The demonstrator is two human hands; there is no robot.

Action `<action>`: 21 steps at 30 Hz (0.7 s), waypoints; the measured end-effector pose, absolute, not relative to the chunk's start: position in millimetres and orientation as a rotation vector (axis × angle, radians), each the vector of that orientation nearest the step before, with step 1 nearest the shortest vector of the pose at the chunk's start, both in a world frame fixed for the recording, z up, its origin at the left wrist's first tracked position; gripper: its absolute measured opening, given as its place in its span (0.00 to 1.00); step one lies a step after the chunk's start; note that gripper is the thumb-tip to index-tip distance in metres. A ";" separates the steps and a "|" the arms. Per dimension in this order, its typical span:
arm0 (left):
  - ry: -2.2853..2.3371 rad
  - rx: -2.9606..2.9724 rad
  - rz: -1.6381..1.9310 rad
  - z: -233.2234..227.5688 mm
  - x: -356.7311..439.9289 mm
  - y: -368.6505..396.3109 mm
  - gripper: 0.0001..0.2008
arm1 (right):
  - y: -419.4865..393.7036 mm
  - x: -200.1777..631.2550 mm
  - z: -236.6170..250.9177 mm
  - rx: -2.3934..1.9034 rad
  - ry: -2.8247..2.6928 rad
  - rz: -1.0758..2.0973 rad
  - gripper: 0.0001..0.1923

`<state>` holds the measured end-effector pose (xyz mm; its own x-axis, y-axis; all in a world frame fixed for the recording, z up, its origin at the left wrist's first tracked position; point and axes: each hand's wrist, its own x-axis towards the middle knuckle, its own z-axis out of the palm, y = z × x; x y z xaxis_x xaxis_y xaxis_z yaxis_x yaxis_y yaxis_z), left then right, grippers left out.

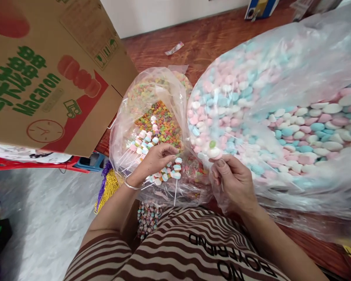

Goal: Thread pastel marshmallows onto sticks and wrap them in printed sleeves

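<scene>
In the head view, the left hand reaches in palm down over the cereal bag, its wrist circled by a bracelet. Its fingers are loosely bent, the tips close to the thumb; whether they grip anything small cannot be made out.

The right hand is turned thumb up with its fingers curled in, pinching a small candy stack between thumb and index finger: a green ring above white and pink pieces. The stack is in front of the marshmallow bag, whose right side is cut off by the frame. Any stick beneath the stack is hidden by the hand.

The cereal bag lies near the left edge of the table, with finished skewers on its ring pieces, some partly covered by the left hand. The striped shirt and the bags hide most of the table's near edge. Cloudy plastic blurs many marshmallows.
</scene>
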<state>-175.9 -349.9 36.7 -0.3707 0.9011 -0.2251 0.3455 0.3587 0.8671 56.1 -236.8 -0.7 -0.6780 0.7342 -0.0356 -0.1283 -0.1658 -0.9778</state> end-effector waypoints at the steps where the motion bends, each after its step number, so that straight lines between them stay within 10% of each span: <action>1: 1.887 1.091 0.914 33.3 -173.4 -351.6 0.07 | -235.4 63.2 -1.0 -0.712 -1.486 1.884 0.10; 21: 1.538 0.776 1.439 26.6 -95.7 -342.4 0.20 | -243.7 89.0 10.3 -0.710 -2.052 1.551 0.14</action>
